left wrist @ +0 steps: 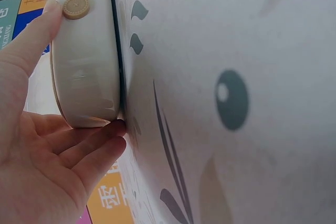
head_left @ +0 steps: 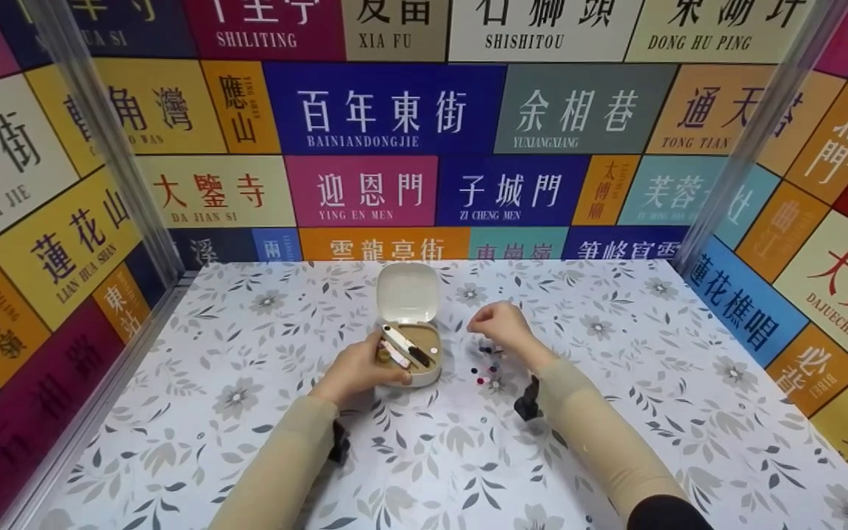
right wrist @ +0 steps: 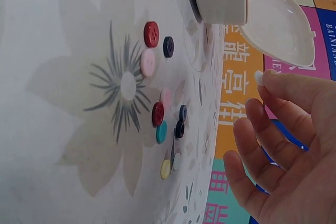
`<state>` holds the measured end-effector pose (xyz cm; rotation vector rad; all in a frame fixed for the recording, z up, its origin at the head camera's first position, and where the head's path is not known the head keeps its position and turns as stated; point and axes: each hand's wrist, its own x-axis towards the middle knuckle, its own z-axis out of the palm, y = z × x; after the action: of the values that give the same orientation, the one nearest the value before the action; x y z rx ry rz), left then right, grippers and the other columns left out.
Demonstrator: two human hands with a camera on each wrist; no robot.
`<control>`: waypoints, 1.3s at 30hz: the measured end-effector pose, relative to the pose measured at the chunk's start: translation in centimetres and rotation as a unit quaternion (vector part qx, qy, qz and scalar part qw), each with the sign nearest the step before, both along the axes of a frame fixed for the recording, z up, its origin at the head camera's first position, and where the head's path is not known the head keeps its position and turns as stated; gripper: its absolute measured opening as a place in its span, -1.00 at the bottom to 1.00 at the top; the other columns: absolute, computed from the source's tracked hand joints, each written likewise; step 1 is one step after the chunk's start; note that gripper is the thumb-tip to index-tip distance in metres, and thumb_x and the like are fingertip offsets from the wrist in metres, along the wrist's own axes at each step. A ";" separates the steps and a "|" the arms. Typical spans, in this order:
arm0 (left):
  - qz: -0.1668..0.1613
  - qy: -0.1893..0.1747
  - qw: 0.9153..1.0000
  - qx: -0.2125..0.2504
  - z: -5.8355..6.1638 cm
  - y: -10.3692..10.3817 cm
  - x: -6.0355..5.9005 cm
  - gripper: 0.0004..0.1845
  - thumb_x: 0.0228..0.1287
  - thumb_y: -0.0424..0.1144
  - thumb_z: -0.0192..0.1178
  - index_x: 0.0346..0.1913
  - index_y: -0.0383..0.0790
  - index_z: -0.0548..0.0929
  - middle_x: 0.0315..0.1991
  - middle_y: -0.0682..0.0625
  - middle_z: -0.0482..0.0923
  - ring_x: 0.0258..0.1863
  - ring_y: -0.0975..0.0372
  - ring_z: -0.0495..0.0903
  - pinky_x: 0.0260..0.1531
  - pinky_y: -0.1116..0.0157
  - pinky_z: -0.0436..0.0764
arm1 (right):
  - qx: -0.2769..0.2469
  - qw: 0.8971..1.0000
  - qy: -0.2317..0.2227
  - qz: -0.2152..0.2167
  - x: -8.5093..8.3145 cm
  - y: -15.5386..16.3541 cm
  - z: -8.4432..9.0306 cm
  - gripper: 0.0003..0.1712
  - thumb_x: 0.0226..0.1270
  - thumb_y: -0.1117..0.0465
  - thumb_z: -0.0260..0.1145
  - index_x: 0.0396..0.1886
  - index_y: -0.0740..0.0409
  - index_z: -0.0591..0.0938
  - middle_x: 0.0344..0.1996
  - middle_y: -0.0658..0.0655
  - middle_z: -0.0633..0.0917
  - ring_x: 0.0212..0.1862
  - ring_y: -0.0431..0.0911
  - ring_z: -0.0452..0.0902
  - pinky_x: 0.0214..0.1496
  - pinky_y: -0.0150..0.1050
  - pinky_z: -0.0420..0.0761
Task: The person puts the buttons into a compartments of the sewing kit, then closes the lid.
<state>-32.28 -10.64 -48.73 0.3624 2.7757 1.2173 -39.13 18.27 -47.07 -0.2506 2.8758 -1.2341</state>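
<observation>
A small white box (head_left: 424, 377) stands on the flowered tablecloth (head_left: 247, 442) with its lid (head_left: 408, 293) hinged up at the back. My left hand (head_left: 365, 368) grips the box from its left side, the thumb along one wall and the fingers (left wrist: 100, 142) by the lower corner. A tan button (left wrist: 76, 7) sits against the box wall (left wrist: 84, 61) by the thumb tip. My right hand (head_left: 494, 324) hovers right of the box and pinches a small white button (right wrist: 259, 77). Several coloured buttons (right wrist: 157, 114) lie scattered beneath it.
Slim white and dark tools (head_left: 407, 344) lie inside the box. Walls covered in coloured sign panels (head_left: 387, 110) close the table in at the back and both sides, with metal posts (head_left: 111, 147) at the corners.
</observation>
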 end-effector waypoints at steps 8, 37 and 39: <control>0.001 -0.006 1.000 0.005 -0.1 0.1 0.0 0.20 -0.22 0.10 0.57 0.50 -0.19 0.15 0.31 -0.19 0.40 0.26 -0.05 0.39 0.32 0.01 0.25 | -0.003 1.000 -0.003 0.001 0.1 -0.4 0.0 -0.91 0.14 0.20 0.43 -0.42 0.13 0.77 -0.48 0.03 0.72 -0.46 -0.13 0.51 -0.41 -0.28 0.53; 0.005 -0.009 1.000 0.015 -0.1 0.0 0.0 0.27 -0.24 0.13 0.57 0.52 -0.21 0.07 0.34 -0.20 0.36 0.28 -0.04 0.37 0.33 0.02 0.23 | 0.003 1.000 -0.013 0.009 -0.4 -1.9 0.1 -0.90 0.15 0.18 0.42 -0.41 0.11 0.77 -0.46 0.01 0.72 -0.40 -0.13 0.56 -0.34 -0.25 0.59; 0.008 -0.011 1.000 0.014 -0.1 0.0 0.1 0.28 -0.25 0.13 0.57 0.53 -0.19 0.06 0.35 -0.20 0.35 0.29 -0.04 0.36 0.34 0.03 0.22 | 0.005 1.000 -0.011 0.010 -0.4 -2.0 0.1 -0.90 0.15 0.17 0.42 -0.41 0.11 0.77 -0.47 0.00 0.72 -0.41 -0.14 0.56 -0.36 -0.26 0.58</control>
<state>-32.22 -10.63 -48.82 0.3280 2.7501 1.2572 -39.54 16.28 -46.99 -0.2619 2.8536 -1.2098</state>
